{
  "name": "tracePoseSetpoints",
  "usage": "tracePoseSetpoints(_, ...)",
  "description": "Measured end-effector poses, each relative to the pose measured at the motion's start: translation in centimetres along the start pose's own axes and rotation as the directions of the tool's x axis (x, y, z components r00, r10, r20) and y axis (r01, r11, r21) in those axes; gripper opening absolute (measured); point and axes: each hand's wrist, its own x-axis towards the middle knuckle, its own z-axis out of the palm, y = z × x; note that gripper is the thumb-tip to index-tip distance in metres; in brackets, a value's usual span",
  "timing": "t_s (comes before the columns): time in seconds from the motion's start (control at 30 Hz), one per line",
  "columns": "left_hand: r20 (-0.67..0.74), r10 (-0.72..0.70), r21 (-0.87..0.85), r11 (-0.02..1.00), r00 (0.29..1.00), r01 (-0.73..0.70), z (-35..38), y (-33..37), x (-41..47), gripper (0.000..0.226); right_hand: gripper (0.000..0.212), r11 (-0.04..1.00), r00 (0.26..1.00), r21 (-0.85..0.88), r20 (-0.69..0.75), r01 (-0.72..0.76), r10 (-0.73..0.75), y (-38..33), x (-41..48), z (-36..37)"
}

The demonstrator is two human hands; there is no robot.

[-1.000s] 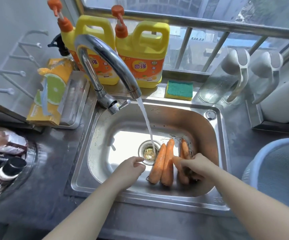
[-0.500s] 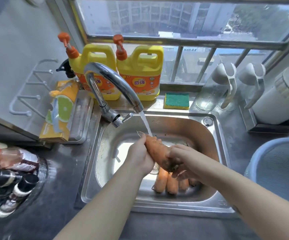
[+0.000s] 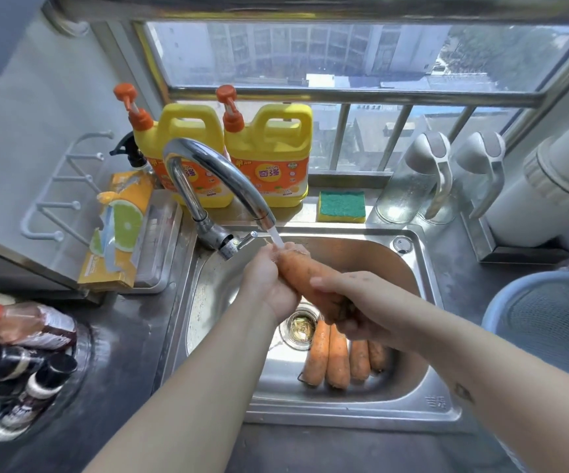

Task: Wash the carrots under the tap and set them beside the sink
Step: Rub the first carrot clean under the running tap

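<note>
Both my hands hold one orange carrot (image 3: 305, 276) over the steel sink (image 3: 426, 401). My left hand (image 3: 269, 278) grips its thin end right under the stream from the chrome tap (image 3: 218, 175). My right hand (image 3: 354, 302) grips the thick end, lower and to the right. Water (image 3: 278, 238) runs onto the carrot's tip. Several more carrots (image 3: 339, 358) lie side by side on the sink bottom, just right of the drain (image 3: 298, 327).
Two yellow detergent jugs (image 3: 269, 155) and a green sponge (image 3: 341, 206) stand behind the sink. A blue basket (image 3: 549, 322) sits on the counter to the right, bottles (image 3: 20, 353) to the left. A lime-printed box (image 3: 122, 230) lies by the tap.
My right hand lifted one carrot out of the sink bottom and my left hand joined it. Both raised it up under the running tap. The view tilted upward.
</note>
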Motion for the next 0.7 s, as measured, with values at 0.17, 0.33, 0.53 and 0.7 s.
tracePoseSetpoints(0.17, 0.023, 0.121, 0.138, 0.983, 0.992, -0.123, -0.1, -1.1, -0.3, 0.023, 0.03, 0.985, 0.993, 0.13, 0.017, -0.117, 0.116, -0.8, 0.2, 0.2)
tracePoseSetpoints(0.33, -0.066, 0.22, 0.284, 0.939, 0.973, -0.193, 0.3, -1.0, 0.2, 0.013, 0.024, 0.971, 0.991, -0.221, -0.071, 0.093, -0.111, -0.2, 0.5, 0.9)
tracePoseSetpoints(0.53, -0.02, 0.035, 0.078, 0.996, 0.999, -0.034, -0.6, -0.3, 0.9, 0.029, 0.026, 0.98, 0.994, -0.186, -0.078, 0.067, -0.083, -0.4, 0.9, 0.7)
tracePoseSetpoints(0.7, 0.192, 0.091, 0.014, 0.995, 0.977, -0.095, -1.2, -0.4, -1.2, 0.017, 0.031, 0.994, 0.996, 0.059, 0.009, -0.086, 0.086, -1.1, 0.9, -0.1)
